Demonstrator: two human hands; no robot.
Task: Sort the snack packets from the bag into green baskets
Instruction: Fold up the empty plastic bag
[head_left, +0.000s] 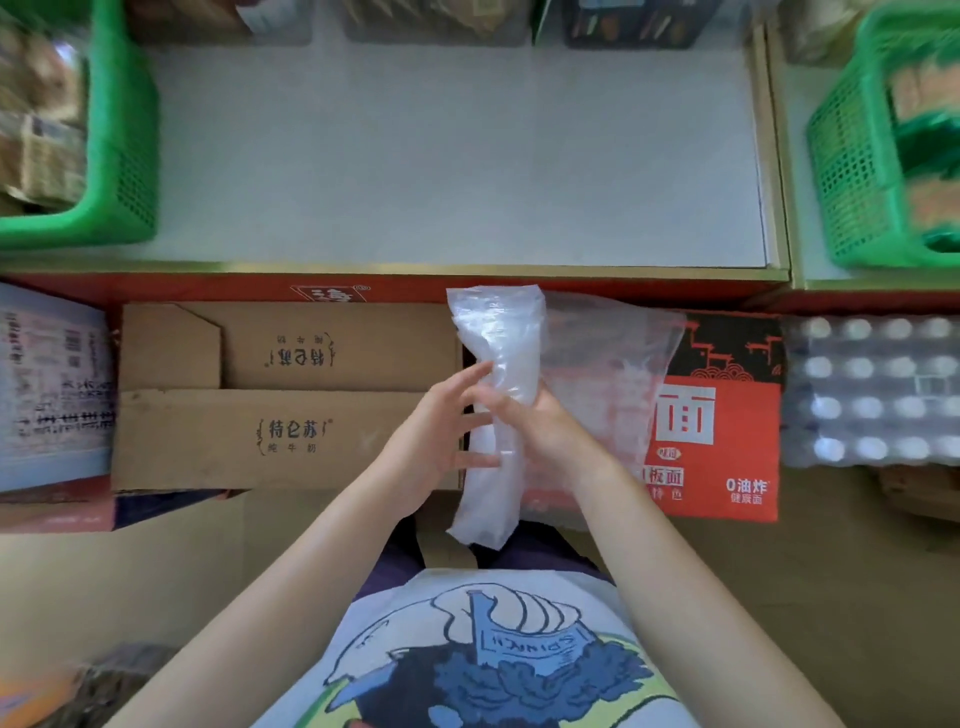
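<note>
A green basket (122, 156) of perforated plastic mesh is seen at 10 o'clock, filled with blurred snack packets (41, 130). Below it, at 9 o'clock, a glossy printed carton (52, 384) is partly visible. Next to that, a flat brown corrugated cardboard box (291, 395) with folded flaps and printed characters is laid under the shelf edge. The shelf (441, 156), a smooth pale grey surface with a brass-coloured trim, is spread across 12 o'clock.

At centre, the left hand (441, 431) is held with fingers straight and spread, fingertips (480, 370) touching the left side of the bag (498, 364); nothing is curled around it. The bag is thin, clear, crinkled plastic, bunched into a tall upright roll with one loose sheet trailing toward 3 o'clock; contents cannot be told. The right hand (540, 426) is wrapped around the roll's middle, fingers curled, gripping it.

Behind the loose film, a red and black printed carton (727, 415) is seen at 3 o'clock. Beside it, a shrink-wrapped pack of bottles (872, 389) with round white caps is set. A second green basket (857, 166), same mesh plastic, is placed at 2 o'clock, holding blurred packets (930, 156).
</note>
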